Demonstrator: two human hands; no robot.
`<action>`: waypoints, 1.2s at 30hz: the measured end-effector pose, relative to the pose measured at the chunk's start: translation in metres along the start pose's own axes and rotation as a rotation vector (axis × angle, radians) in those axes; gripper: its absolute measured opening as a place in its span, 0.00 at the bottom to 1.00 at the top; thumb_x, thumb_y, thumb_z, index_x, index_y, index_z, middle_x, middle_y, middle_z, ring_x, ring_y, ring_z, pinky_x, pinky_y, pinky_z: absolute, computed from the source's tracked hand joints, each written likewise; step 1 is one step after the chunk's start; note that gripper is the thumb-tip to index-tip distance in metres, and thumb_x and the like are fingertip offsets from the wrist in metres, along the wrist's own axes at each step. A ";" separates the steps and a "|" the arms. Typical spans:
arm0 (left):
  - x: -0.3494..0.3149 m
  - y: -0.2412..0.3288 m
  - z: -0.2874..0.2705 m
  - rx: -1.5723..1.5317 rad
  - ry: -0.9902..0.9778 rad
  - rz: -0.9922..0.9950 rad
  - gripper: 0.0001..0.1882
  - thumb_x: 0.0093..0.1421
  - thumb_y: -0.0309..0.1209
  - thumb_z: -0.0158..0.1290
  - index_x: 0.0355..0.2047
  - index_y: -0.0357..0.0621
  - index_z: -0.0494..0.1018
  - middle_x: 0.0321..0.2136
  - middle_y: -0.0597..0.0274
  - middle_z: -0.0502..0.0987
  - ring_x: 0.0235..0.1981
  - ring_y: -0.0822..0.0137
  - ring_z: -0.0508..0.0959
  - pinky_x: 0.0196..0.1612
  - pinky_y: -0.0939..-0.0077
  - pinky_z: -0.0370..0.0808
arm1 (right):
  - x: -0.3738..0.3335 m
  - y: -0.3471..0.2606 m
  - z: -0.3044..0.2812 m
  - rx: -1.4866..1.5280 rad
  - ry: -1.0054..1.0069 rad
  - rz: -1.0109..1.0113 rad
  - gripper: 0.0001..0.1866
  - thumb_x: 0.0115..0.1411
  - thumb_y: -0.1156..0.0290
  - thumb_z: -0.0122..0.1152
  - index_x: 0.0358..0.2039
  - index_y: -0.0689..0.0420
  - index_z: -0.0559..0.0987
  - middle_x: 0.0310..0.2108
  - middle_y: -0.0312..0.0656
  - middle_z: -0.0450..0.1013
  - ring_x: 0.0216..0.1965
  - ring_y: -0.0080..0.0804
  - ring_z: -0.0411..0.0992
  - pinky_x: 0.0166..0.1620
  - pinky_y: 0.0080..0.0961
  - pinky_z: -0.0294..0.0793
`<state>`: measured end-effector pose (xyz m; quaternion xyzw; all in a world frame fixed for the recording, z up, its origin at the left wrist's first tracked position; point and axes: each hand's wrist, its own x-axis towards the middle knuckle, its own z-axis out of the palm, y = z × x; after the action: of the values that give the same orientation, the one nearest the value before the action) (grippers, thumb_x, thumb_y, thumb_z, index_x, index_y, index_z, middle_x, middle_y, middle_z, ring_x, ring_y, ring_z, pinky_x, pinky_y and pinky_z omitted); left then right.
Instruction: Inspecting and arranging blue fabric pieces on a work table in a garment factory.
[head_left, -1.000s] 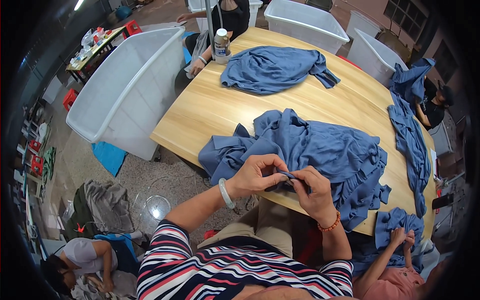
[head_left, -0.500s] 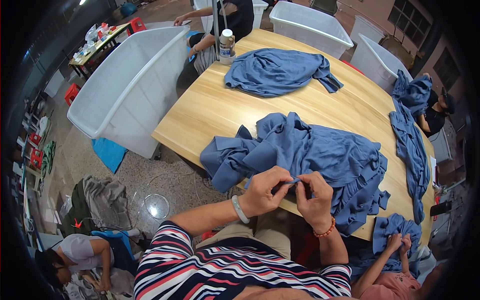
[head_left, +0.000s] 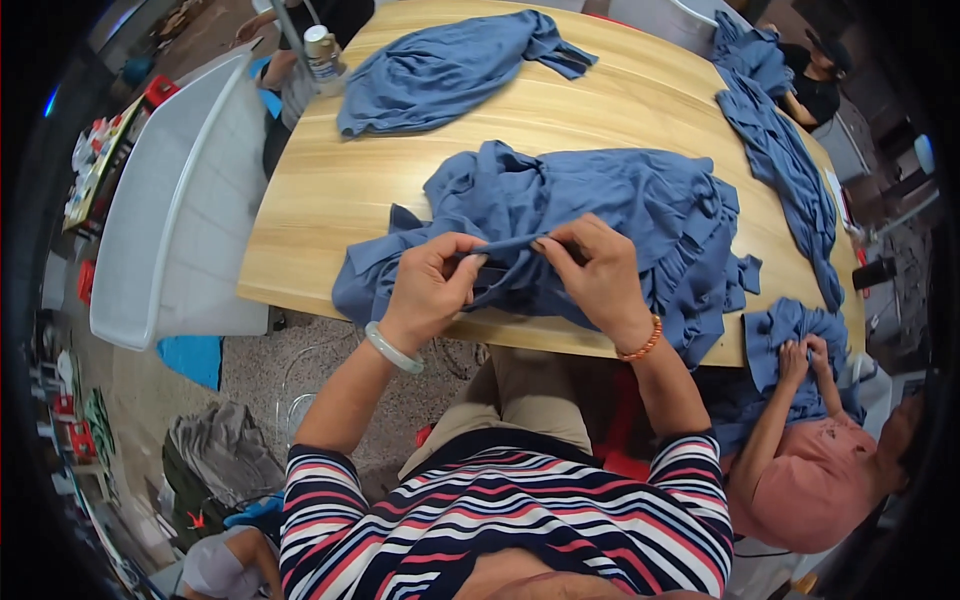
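A crumpled blue garment (head_left: 630, 200) with gathered ruffles lies on the near part of the wooden table, some of it draping over the front edge. My left hand (head_left: 430, 285) pinches a narrow folded strip of its cloth between thumb and fingers. A short way to the right, my right hand (head_left: 598, 275) pinches the same strip, which is stretched between the two hands above the rest of the garment. Farther back, a second blue garment (head_left: 440, 75) lies bunched, apart from my hands.
The light wooden table (head_left: 300, 215) has a bottle (head_left: 322, 55) at its far left. A large white bin (head_left: 190, 200) stands left of it. At the right, co-workers handle more blue garments (head_left: 780, 190). A grey cloth heap (head_left: 225, 450) lies on the floor at left.
My hands have moved apart and farther from my body, over the garment, drawing the pinched strip out between them. The view has shifted, so the table sits farther left and higher.
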<state>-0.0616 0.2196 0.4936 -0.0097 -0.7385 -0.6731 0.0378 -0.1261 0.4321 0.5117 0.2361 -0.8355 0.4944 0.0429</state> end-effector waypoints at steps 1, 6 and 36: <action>0.002 -0.003 -0.002 -0.063 -0.024 -0.022 0.06 0.64 0.21 0.51 0.39 0.36 0.76 0.23 0.72 0.75 0.22 0.84 0.71 0.23 0.88 0.66 | 0.002 -0.002 0.005 -0.077 0.077 -0.141 0.05 0.57 0.77 0.66 0.34 0.63 0.80 0.28 0.38 0.77 0.21 0.15 0.68 0.23 0.17 0.65; 0.006 -0.001 0.004 -0.036 -0.081 -0.002 0.06 0.65 0.21 0.50 0.40 0.35 0.75 0.26 0.70 0.76 0.22 0.83 0.72 0.25 0.89 0.68 | -0.009 -0.020 0.032 0.354 -0.116 -0.081 0.10 0.60 0.83 0.59 0.43 0.64 0.79 0.34 0.39 0.75 0.25 0.16 0.71 0.28 0.15 0.71; -0.041 -0.020 0.022 0.575 0.078 0.305 0.18 0.52 0.20 0.61 0.44 0.34 0.74 0.37 0.51 0.77 0.24 0.66 0.77 0.28 0.75 0.74 | 0.001 -0.029 0.001 0.831 -0.354 0.411 0.11 0.67 0.69 0.57 0.41 0.64 0.70 0.30 0.38 0.73 0.24 0.25 0.79 0.25 0.16 0.80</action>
<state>-0.0228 0.2414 0.4684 -0.0834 -0.8864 -0.4232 0.1679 -0.1138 0.4193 0.5345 0.1441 -0.5915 0.7363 -0.2954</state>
